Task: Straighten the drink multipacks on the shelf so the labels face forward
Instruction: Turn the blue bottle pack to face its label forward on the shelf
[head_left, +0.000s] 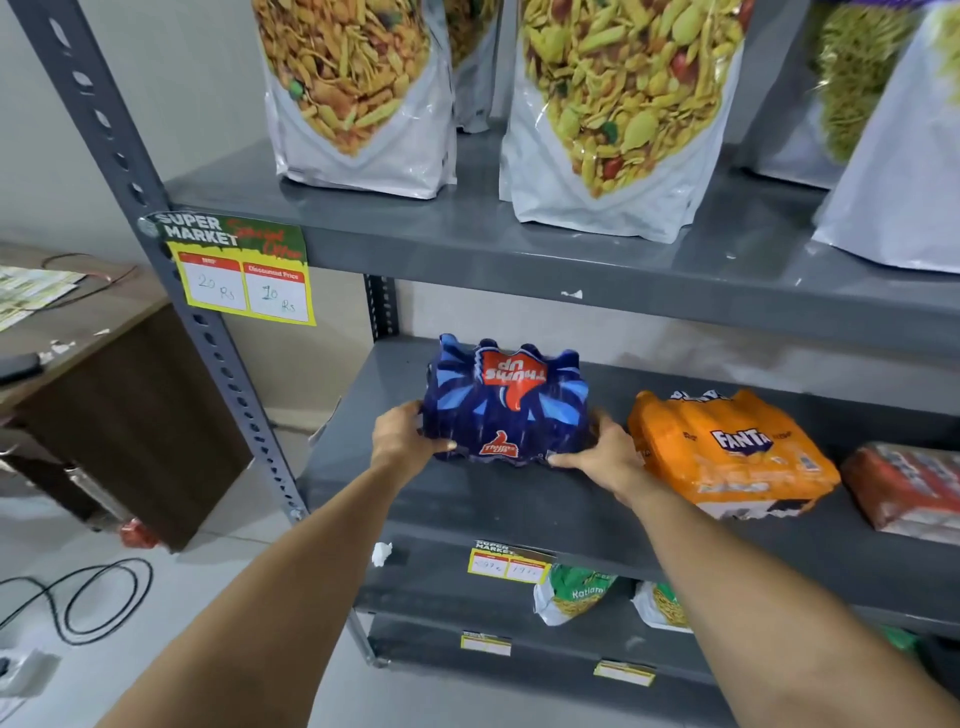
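1. I have both hands on the blue shrink-wrapped Thums Up multipack (506, 408), which sits on the grey metal middle shelf (467, 499), towards its left end and a little back from the near edge.
2. My left hand (402, 439) cups the pack's left near corner, thumb laid along the near face and the other fingers wrapped round the side; my right hand (602, 454) mirrors it at the right near corner. Both are clamped on the wrap, not spread flat.
3. The step in hand, as I judge it, is squaring this first pack: the small red logo on its near face already looks out at me, while the large logo on top reads upside down from here.
4. The pack looks close to square with the shelf edge, so my next move calls for only a slight twist or a pull towards the near edge, kept low so the soft wrap does not buckle.
5. Just to the right, the orange plastic-wrapped Fanta multipack (727, 452) lies skewed, its near right corner overhanging the edge; it would want turning and pushing back.
6. Further right, a red wrapped multipack (906, 486) is cut off by the frame, so I cannot tell how its label sits.
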